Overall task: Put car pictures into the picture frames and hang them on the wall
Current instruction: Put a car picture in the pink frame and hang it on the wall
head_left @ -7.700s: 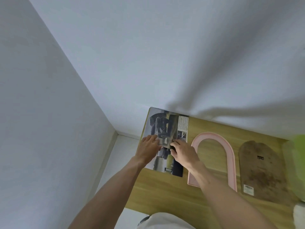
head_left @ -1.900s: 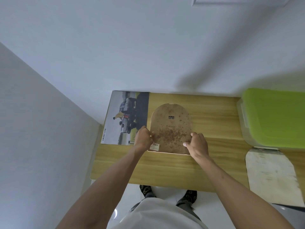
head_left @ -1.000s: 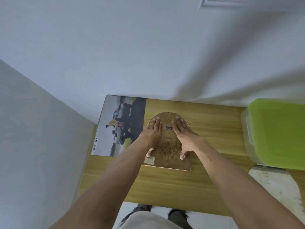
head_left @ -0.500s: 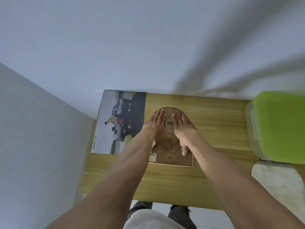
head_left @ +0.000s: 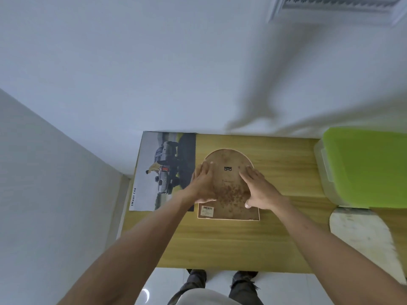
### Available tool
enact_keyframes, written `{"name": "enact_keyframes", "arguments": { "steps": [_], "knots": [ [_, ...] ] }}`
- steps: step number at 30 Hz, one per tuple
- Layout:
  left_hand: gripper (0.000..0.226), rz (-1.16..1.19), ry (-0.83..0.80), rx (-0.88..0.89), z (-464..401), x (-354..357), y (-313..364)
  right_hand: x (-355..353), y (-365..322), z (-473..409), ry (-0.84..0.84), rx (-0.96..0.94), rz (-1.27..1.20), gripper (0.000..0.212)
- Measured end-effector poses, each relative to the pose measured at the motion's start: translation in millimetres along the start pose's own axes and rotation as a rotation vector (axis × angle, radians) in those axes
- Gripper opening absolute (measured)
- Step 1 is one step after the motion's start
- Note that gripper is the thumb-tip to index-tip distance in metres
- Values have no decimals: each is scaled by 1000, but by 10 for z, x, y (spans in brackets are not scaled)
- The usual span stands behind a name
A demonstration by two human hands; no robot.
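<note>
Nearest, on the right edge of the table (head_left: 220,245), lies a pale arched panel (head_left: 363,234), apart from the work. Further in, at mid-table, the frame (head_left: 228,213) lies face down with its brown arched backing uppermost, a barcode sticker (head_left: 207,210) at its near left corner and a small hanger (head_left: 228,169) near the arch. The left hand (head_left: 203,186) lies over the backing's left side with straight fingers, somewhat blurred, and the right hand (head_left: 256,190) lies over the right side, fingers spread flat and thumb pointing toward the near edge; neither curls round anything, both only press. This looks like seating the backing into the frame. To do it well, pressure should go evenly round the rim, working from the arch down to the straight near edge, so the board drops flush rather than tilting; whether any picture already sits beneath it cannot be told. Just left of the frame, reaching the far left corner, lies the car poster (head_left: 164,170), which the left wrist partly crosses. At far right stands a green-lidded bin (head_left: 363,168), against the wall (head_left: 198,73).
</note>
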State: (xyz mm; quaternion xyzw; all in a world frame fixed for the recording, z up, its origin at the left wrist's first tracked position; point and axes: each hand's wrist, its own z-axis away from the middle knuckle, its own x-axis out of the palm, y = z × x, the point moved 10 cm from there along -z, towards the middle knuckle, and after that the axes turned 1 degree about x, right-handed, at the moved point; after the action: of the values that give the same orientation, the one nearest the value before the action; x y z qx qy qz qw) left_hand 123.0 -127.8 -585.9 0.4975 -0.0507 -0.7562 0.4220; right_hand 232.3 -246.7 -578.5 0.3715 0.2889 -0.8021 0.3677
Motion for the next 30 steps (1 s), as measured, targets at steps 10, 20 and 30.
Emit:
{"name": "enact_keyframes", "arguments": {
  "steps": [10, 20, 30],
  "knots": [
    [51, 334, 258, -341, 174, -113, -126, 160, 296, 335, 298, 464, -696, 45],
    [71, 813, 472, -218, 369, -435, -24, -62, 511, 639, 480, 558, -1012, 48],
    [50, 1030, 465, -223, 772, -746, 232, -659, 550, 963, 584, 385, -1050, 55]
  ]
}}
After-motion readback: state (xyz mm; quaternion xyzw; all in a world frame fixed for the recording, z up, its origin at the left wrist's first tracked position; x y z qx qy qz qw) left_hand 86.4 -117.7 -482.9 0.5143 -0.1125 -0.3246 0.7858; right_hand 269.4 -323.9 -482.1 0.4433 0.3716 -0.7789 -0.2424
